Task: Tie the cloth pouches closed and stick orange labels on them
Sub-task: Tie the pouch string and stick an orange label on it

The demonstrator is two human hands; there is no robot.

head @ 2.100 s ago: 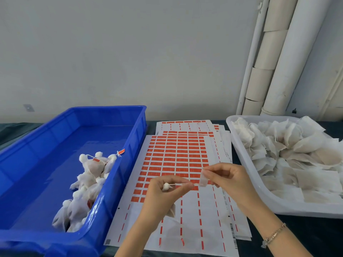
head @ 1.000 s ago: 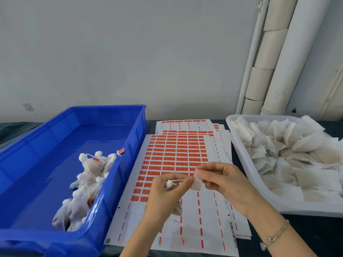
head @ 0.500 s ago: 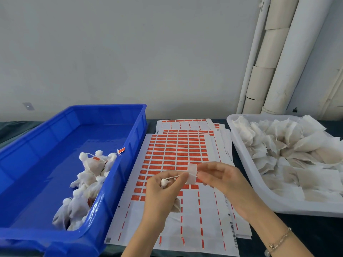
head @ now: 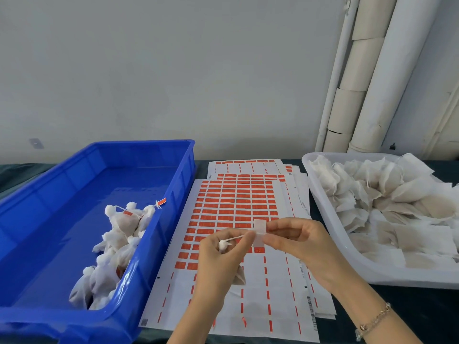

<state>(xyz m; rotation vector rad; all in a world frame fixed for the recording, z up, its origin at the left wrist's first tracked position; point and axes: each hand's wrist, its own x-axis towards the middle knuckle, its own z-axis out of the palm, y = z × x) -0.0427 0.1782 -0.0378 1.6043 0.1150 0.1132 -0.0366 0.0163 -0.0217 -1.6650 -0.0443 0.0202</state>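
My left hand (head: pixel 219 254) grips a small tied white cloth pouch (head: pixel 223 245); its knotted top shows between my fingers and its body hangs hidden behind the hand. A thin string runs from the knot to the right. My right hand (head: pixel 298 240) pinches a small pale label (head: pixel 259 232) at the string's end, its back side facing me. Both hands hover over the top label sheet (head: pixel 236 207), which carries rows of orange labels.
A blue bin (head: pixel 74 194) on the left holds several tied pouches (head: pixel 119 234), some with orange labels. A white tray (head: pixel 330 219) on the right is piled with flat untied pouches (head: pixel 387 202). More label sheets lie stacked beneath. White pipes run up the wall behind.
My right hand has brought the label leftward to the string's end held by my left hand and turned it upright. My left hand has barely moved.
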